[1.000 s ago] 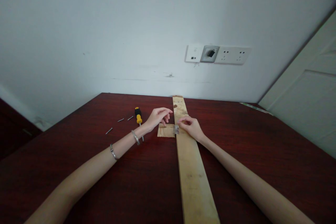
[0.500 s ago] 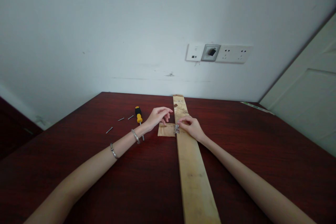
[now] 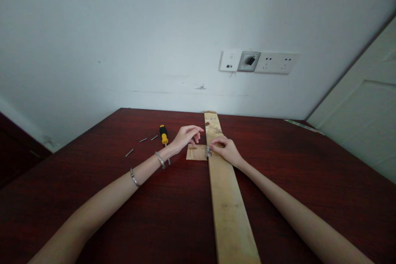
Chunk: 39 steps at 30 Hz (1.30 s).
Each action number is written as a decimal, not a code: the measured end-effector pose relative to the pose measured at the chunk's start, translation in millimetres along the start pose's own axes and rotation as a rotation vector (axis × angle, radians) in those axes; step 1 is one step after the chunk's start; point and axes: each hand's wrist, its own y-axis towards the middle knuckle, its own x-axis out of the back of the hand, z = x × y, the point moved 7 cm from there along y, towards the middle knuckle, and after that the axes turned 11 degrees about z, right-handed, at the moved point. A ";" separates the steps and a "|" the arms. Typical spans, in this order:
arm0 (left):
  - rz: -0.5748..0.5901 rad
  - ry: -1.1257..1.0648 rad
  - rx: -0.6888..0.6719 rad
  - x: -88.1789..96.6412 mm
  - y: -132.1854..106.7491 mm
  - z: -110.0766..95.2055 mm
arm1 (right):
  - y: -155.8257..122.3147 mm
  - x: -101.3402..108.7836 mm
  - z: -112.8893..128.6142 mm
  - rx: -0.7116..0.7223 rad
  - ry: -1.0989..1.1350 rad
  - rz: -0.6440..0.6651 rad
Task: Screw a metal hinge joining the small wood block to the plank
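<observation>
A long pale wooden plank (image 3: 227, 198) runs down the middle of the dark red table (image 3: 293, 173). A small wooden piece (image 3: 195, 154) lies against its left edge, joined by a small metal hinge (image 3: 207, 152). My right hand (image 3: 225, 149) rests on the plank with its fingertips pinched at the hinge; whether it grips something small I cannot tell. My left hand (image 3: 185, 137) hovers over the small piece's far edge, fingers curled and apart. Two bracelets sit on my left forearm.
A yellow-and-black screwdriver (image 3: 163, 136) lies left of my left hand. A few loose screws (image 3: 129, 152) lie further left. Wall sockets (image 3: 258, 62) are on the white wall behind the table. A pale door (image 3: 365, 123) stands at the right.
Both hands stay almost still at the hinge. The view has tilted slightly, so everything sits a little higher in frame.
</observation>
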 end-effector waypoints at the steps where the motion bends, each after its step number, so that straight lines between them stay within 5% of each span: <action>1: 0.002 0.000 0.001 -0.3 0.0 -0.1 | 0.0 0.2 0.2 0.004 -0.003 -0.001; 39: -0.009 0.016 0.022 2.7 1.0 0.8 | 0.7 -0.9 1.3 0.073 -0.054 0.038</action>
